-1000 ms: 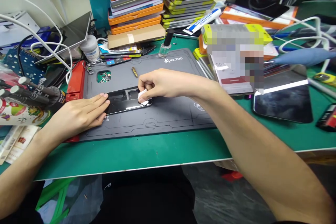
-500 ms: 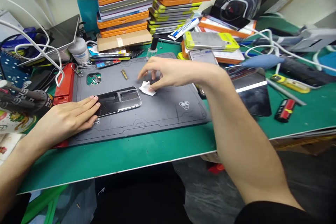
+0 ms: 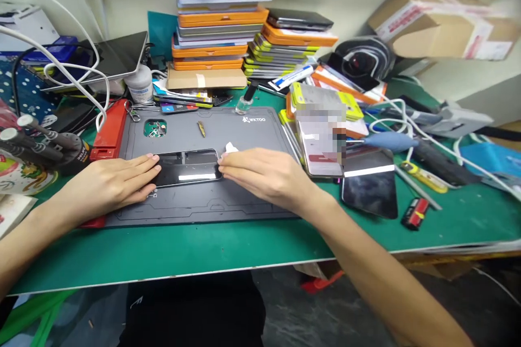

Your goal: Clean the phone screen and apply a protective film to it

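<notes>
A black phone (image 3: 189, 174) lies flat on the dark grey work mat (image 3: 248, 203), a bright reflection across its glass. My left hand (image 3: 118, 176) rests flat over the phone's left end, its fingers stretched out together. At the other end, the fingertips of my right hand (image 3: 264, 176) are pinched together against the phone's right edge. What they grip, if anything, is hidden. A crumpled white tissue (image 3: 230, 147) peeks out just behind those fingers; most of it is covered. Farther back on the mat lies a small brass-coloured piece (image 3: 202, 129).
A small glass bottle with a black cap (image 3: 245, 98) stands at the mat's back edge. Tall stacks of flat boxes (image 3: 220, 38) rise behind. To the right are a pale phone (image 3: 321, 146), a dark tablet-like panel (image 3: 369, 187), a red-black battery (image 3: 415, 213) and a yellow cutter (image 3: 425, 176).
My right hand has come down from above the tissue to the phone's right edge, and its fingers have closed. My left hand stays on the phone. The camera view has shifted.
</notes>
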Demonstrator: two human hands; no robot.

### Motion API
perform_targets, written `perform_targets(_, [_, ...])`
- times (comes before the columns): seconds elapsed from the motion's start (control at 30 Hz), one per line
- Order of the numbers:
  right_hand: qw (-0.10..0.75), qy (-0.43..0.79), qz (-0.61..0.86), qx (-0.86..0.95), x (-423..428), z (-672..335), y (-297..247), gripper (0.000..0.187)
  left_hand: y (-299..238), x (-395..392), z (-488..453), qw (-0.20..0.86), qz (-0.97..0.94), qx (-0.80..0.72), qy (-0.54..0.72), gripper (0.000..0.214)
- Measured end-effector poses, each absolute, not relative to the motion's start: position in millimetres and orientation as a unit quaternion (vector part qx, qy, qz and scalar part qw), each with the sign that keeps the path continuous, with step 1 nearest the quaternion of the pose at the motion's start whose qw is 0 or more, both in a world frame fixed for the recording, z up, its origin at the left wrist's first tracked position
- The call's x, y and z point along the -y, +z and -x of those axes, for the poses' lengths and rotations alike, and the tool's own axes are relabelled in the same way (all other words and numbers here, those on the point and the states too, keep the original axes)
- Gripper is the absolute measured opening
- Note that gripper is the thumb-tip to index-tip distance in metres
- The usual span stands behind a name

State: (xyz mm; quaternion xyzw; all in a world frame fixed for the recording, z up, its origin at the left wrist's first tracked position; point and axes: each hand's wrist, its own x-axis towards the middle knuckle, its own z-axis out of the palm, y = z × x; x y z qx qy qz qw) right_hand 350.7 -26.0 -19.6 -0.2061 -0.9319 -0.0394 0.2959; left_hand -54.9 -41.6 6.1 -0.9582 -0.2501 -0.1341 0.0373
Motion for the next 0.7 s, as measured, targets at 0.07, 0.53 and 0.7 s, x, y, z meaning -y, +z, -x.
perform_targets(0.07, [0.308, -0.079, 0.195, 0.928, 29, -350, -28, 0.020, 5, 42, 56, 0.030, 0.957, 0.257, -0.130, 0.045])
perform_targets(0.53, [0.246, -0.112, 0.216, 0.938, 40, -339, -24, 0.024, 3, 42, 59, -0.023, 0.947, 0.300, -0.111, 0.050])
perform_targets(0.7, [0.262, -0.157, 0.194, 0.932, 41, -337, -27, 0.023, 4, 40, 58, -0.010, 0.952, 0.284, -0.114, 0.048])
